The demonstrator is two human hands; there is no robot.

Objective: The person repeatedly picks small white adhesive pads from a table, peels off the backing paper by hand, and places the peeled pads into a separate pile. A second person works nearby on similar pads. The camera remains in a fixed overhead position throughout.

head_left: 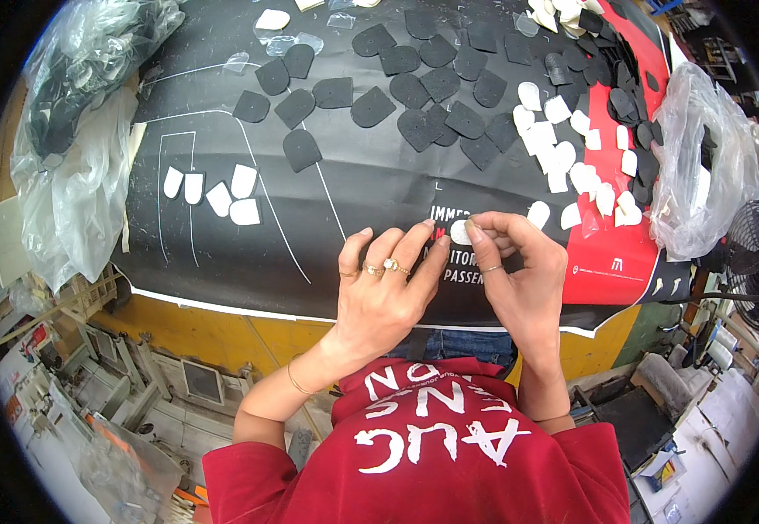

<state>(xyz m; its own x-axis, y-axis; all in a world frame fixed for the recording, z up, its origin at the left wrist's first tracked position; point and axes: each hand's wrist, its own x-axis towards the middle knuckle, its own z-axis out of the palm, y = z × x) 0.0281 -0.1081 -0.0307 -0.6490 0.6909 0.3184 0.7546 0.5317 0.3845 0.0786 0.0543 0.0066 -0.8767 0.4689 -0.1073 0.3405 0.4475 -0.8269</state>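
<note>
We pinch the small white rounded foam-like piece [460, 232] between the fingertips of our left hand [386, 293] and right hand [519, 279], just below the scattered white pieces [563, 157]; it looks light, thin, bendable, best held by its edges.

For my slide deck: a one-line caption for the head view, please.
Both hands, left hand and right hand, pinch a small white piece above the black sheet.

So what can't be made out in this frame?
Head view only:
- The white piece pinched between the left hand and right hand: fingertips cover most of it.
- Contents of the clear bag at right: blurred by plastic folds.
- Far pieces at the top edge: cut off by the rim.
</note>
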